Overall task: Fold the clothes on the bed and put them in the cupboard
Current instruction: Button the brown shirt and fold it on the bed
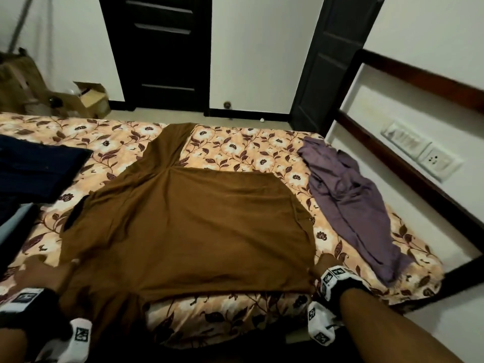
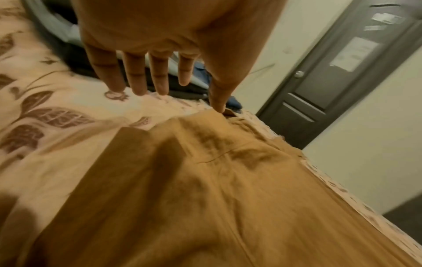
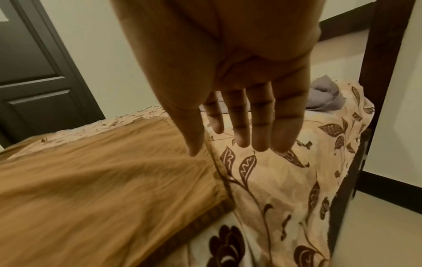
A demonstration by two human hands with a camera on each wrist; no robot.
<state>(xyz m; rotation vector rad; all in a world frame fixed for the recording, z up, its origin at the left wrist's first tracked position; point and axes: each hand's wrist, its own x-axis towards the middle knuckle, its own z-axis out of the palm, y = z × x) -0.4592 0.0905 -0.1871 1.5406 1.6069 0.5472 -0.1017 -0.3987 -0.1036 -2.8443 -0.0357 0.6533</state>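
The left hand (image 2: 146, 45) has its fingers straight and spread, and it holds nothing; the thumb tip touches the left edge of the large brown cotton garment (image 1: 188, 221), while the other fingers are over the floral bedsheet (image 1: 235, 148) beside it. The right hand (image 3: 239, 101) is also flat with straight fingers and grips nothing; it is at the right near corner of the same garment, the thumb just over the hem.

The brown garment lies spread in the middle of the bed, with its near left part hanging over the bed edge. I think this hanging part can pull the cloth down when the person lifts one side, and then the fold becomes crooked. Also the cloth is thin and has wrinkles near the left hand, so a fold made now can trap them.

To the right, well apart from the brown one, lies a crumpled purple garment (image 1: 348, 195), not yet folded. At the left are dark blue folded clothes (image 1: 34, 171), near the brown sleeve; they leave little room on that side. Behind the bed stand a dark door (image 1: 157, 53) and cardboard boxes (image 1: 91, 98). The cupboard I cannot identify.
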